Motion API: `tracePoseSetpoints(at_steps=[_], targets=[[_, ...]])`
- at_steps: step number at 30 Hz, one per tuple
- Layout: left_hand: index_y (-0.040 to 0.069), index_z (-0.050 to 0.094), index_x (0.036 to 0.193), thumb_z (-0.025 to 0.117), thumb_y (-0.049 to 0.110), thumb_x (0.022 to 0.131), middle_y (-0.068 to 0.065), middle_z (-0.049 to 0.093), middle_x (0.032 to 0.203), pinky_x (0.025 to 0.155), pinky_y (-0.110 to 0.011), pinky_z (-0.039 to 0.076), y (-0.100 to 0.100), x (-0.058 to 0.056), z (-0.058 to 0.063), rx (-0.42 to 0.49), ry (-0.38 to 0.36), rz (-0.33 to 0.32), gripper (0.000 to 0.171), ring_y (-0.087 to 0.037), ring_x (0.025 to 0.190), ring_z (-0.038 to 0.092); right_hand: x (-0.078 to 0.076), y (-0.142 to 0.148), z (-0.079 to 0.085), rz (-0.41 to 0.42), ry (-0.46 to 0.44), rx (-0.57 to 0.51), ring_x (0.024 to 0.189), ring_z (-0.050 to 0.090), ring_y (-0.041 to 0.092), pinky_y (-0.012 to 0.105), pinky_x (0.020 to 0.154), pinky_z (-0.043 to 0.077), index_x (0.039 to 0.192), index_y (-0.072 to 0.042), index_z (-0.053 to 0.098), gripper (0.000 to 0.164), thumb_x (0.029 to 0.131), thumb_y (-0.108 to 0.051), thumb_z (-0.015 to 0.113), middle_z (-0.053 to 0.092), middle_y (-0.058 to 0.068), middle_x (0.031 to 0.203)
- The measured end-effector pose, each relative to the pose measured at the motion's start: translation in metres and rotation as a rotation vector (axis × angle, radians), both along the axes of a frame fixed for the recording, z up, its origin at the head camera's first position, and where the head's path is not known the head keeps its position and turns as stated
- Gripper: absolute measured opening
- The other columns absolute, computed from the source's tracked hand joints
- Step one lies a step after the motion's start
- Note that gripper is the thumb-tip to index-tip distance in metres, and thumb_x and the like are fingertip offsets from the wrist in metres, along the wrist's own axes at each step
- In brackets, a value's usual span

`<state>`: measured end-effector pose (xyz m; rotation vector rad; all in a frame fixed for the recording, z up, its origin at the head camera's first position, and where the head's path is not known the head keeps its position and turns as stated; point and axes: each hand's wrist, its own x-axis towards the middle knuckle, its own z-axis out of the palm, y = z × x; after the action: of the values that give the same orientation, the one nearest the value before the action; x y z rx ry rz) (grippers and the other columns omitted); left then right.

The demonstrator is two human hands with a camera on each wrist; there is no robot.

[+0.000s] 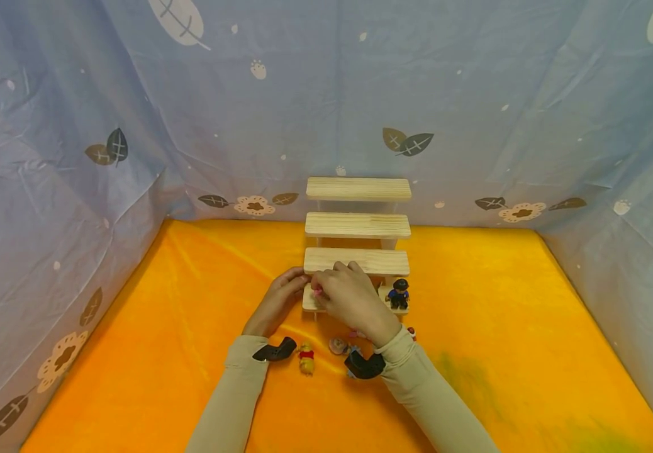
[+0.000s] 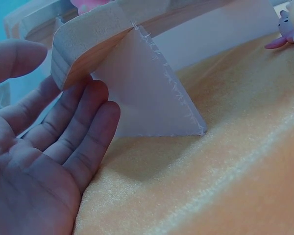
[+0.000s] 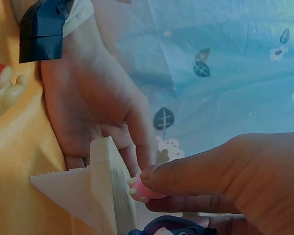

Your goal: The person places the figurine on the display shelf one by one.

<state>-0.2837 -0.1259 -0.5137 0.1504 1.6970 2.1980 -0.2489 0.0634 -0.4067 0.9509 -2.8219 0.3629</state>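
My right hand pinches a small pink toy figure between thumb and fingers, over the left end of the lowest step of a wooden display stand. Pale bumps show on the toy; the rest of it is hidden by the fingers. My left hand lies against that same end, fingers nearly straight with their tips at the board's underside, thumb held apart from it. A dark-haired toy figure in blue and black sits on the step's right end.
Three higher wooden steps, topped by the highest step, rise behind. On the orange cloth in front lie a yellow bear figure in a red shirt and several other small figures, partly behind the right wrist. Patterned fabric walls enclose the back and sides.
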Motion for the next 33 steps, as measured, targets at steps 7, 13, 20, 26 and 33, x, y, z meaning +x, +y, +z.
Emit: tracePoseSetpoints(at_steps=[7,13,20,26,33], targets=[[0.0,0.048,0.142,0.05,0.023,0.107,0.001,0.06,0.127,0.1,-0.025,0.049,0.0007,-0.0004,0.0004,0.003,0.007,0.007,0.041,-0.012,0.114,0.059,-0.0001,-0.0007,-0.0022,0.002,0.011,0.001,0.079,0.053,0.018,0.031,0.073,0.036,0.097,-0.019,0.072,0.009,0.093,-0.027,0.074,0.076,-0.007,0.094],[-0.002,0.047,0.143,0.049,0.02,0.107,-0.001,0.058,0.129,0.1,-0.024,0.05,0.002,-0.0007,0.0016,-0.011,0.009,0.023,0.042,-0.012,0.114,0.059,-0.0008,0.0001,-0.0041,0.008,0.031,0.002,0.077,0.051,0.017,0.03,0.072,0.034,0.096,-0.02,0.072,0.008,0.093,-0.027,0.075,0.076,-0.007,0.094],[0.0,0.049,0.142,0.049,0.02,0.107,-0.002,0.058,0.13,0.101,-0.024,0.049,0.0025,-0.0003,0.0017,-0.014,-0.009,0.031,0.04,-0.013,0.115,0.058,-0.0006,-0.0006,-0.0038,0.008,0.023,0.005,0.077,0.05,0.018,0.03,0.072,0.033,0.096,-0.02,0.071,0.009,0.093,-0.028,0.074,0.076,-0.007,0.093],[-0.001,0.048,0.142,0.048,0.02,0.107,-0.001,0.058,0.129,0.101,-0.025,0.048,0.0013,-0.0004,0.0007,-0.006,-0.005,0.02,0.041,-0.014,0.115,0.058,-0.0005,-0.0009,-0.0039,0.005,0.013,0.013,0.077,0.051,0.018,0.03,0.071,0.033,0.095,-0.019,0.071,0.008,0.094,-0.027,0.074,0.076,-0.007,0.093],[0.0,0.048,0.143,0.05,0.021,0.106,-0.001,0.058,0.13,0.102,-0.025,0.048,0.0007,-0.0019,-0.001,-0.017,-0.006,0.019,0.043,-0.014,0.116,0.058,-0.0001,0.0007,-0.0009,0.01,0.004,0.001,0.08,0.054,0.018,0.031,0.073,0.036,0.099,-0.018,0.073,0.01,0.093,-0.026,0.074,0.075,-0.005,0.095]])
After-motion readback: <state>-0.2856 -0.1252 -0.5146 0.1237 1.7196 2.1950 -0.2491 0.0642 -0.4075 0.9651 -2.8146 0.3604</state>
